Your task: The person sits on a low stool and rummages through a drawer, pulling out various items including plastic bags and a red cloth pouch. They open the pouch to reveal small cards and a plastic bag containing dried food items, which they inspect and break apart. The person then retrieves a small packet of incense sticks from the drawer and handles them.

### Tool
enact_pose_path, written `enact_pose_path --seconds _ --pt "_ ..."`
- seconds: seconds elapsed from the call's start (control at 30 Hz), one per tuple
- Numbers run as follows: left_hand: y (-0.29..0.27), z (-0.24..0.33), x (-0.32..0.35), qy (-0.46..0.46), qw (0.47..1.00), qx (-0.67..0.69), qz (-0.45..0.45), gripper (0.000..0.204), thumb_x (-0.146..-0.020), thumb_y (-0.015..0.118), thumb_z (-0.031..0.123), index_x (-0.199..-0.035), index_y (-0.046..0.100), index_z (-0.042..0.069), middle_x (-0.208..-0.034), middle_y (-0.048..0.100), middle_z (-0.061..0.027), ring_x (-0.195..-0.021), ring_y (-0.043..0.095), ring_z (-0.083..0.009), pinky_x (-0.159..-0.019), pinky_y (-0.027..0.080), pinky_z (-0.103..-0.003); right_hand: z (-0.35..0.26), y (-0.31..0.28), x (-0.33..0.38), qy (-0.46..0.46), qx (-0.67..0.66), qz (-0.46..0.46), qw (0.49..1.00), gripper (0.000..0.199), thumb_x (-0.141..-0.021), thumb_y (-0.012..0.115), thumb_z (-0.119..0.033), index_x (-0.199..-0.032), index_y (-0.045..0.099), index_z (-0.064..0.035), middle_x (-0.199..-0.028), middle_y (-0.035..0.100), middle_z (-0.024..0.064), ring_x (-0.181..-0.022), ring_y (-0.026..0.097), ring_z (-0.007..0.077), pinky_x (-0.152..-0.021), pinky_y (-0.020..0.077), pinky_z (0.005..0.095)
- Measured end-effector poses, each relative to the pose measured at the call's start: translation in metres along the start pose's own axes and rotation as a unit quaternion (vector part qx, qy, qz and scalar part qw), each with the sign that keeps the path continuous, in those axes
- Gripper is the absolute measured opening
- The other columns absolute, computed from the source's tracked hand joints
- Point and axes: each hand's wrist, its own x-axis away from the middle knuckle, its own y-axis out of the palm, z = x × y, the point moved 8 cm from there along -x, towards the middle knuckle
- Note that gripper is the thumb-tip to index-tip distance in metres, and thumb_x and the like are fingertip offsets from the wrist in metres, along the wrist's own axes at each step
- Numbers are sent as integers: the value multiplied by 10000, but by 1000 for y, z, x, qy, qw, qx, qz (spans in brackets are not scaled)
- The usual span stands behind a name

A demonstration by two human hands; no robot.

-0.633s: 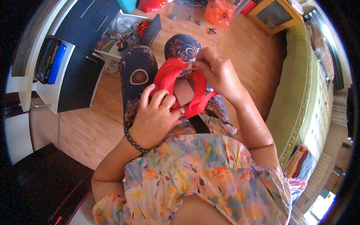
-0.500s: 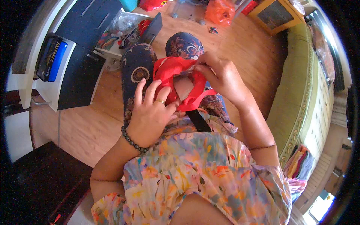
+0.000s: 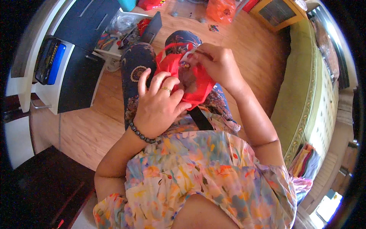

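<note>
A red cloth bag rests on my lap with its mouth held apart, and a pale, see-through plastic-like item shows inside. My left hand grips the bag's near left edge, thumb at the rim, the other fingers bent over its side. At the far right of the mouth, my right hand is closed in a pinch. A small whitish bit shows by its fingertips, too blurred to name. A thin red strap loops up at the bag's far side.
An open drawer holding plastic bags and cloth stands ahead to the left, beside dark cabinets. An orange plastic bag and a small dark item lie on the wooden floor. A green sofa runs along the right.
My right hand has moved slightly left and up, with a whitish bit now showing at its fingertips. The bag's mouth has changed shape, and a strap now stands up at its far side.
</note>
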Motion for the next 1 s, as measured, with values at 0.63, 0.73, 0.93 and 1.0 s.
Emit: enact_pose_path --seconds 0.63,0.73,0.93,1.0 --pt "14 13 16 100 994 -41 -31 257 -746 657 302 -930 658 122 -1104 555 -52 -1205 420 -268 -1035 225 -613 25 -6 -11 30 -43 -21 998 121 -840 604 -100 -865 638 13 -709 635 171 -602 614 202 -570 476 344" --pt "10 4 16 24 998 -17 -56 313 -716 689 331 -974 657 155 -1132 518 -88 -1215 388 -323 -1036 211 -626 1 -13 -3 -47 30 -10 998 116 -839 588 -90 -885 628 9 -743 629 182 -636 623 287 -594 481 365" --pt "7 6 17 -8 997 -1 -77 404 -652 741 345 -1012 661 177 -1169 474 -127 -1243 329 -367 -1059 189 -608 -7 -11 10 -24 5 -23 999 138 -842 581 -106 -927 611 -1 -789 622 198 -716 626 354 -627 487 390" --pt "7 6 18 -13 997 1 -76 386 -651 742 342 -992 671 176 -1172 471 -133 -1246 326 -368 -1063 191 -598 -7 -12 12 -20 19 -30 999 144 -842 581 -106 -943 610 -7 -799 623 196 -730 628 355 -637 491 388"
